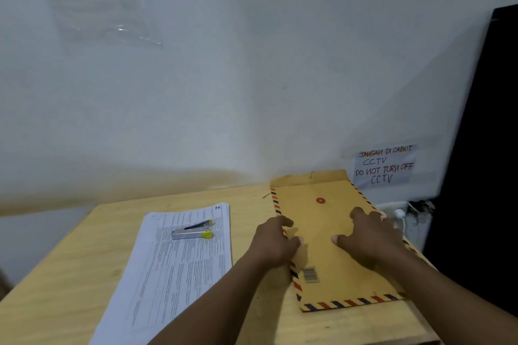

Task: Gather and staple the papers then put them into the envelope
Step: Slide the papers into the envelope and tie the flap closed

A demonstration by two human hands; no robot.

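A brown envelope (322, 221) with a red-and-blue striped border lies on the right half of the wooden table, its flap open toward the wall. My left hand (273, 244) grips its left edge, thumb on top. My right hand (367, 238) rests on its right side, fingers curled over that edge. To the left lies a stack of printed white papers (179, 269). On top of the stack sits a silver stapler (193, 231) with yellow-green ends.
The table (70, 269) stands against a white wall. A handwritten CCTV note (385, 166) is taped low on the wall. A white plug and cable (399, 216) sit beside the table's right edge. A dark panel (482, 148) fills the right side.
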